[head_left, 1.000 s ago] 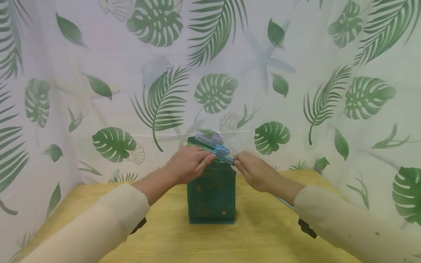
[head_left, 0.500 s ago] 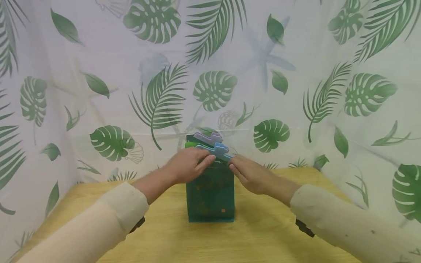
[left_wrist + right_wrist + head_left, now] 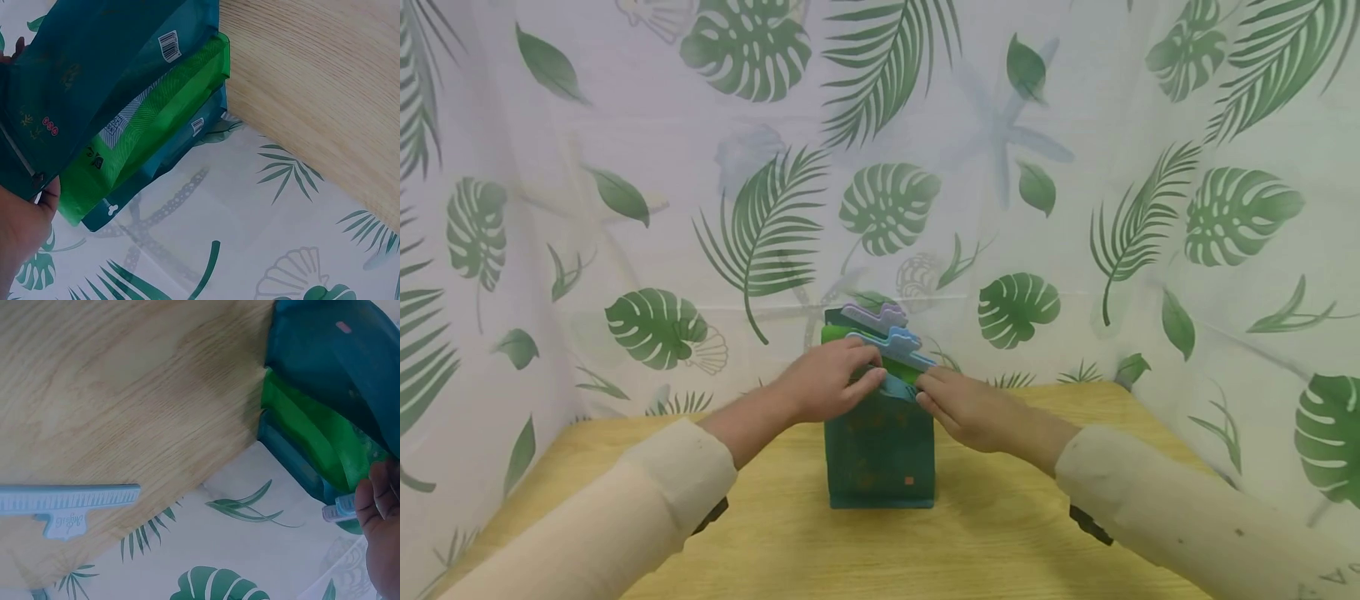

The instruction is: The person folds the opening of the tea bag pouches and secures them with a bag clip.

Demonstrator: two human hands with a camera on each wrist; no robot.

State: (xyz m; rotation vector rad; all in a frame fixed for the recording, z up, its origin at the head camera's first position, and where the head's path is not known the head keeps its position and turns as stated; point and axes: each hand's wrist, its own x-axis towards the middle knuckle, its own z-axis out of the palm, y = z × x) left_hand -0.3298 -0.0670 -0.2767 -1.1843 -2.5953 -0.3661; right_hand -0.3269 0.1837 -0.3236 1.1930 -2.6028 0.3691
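A dark teal pouch bag (image 3: 880,458) stands upright on the table, its top pulled together between the hands. My left hand (image 3: 827,379) pinches its top edge at the left, while my right hand (image 3: 977,408) pinches the right top corner. Right behind it stands a bright green bag (image 3: 137,137), and behind that another dark teal bag (image 3: 162,165). A blue sealing clip (image 3: 904,346) lies across the green bag's top, just above my fingers. Farther back, a lavender clip (image 3: 880,317) sits at the rear bag's top. The right fingertips are partly hidden in the right wrist view.
Another light blue sealing clip (image 3: 69,500) lies loose on the wooden table (image 3: 775,542), to the right of the bags. A leaf-printed cloth (image 3: 880,125) hangs behind the table and along its sides. Dark wrist straps (image 3: 1090,523) show below the sleeves.
My right hand has moved down from the blue clip's end to the front bag's top corner. My left hand has slipped slightly lower, and the front bag's top edge now shows between them.
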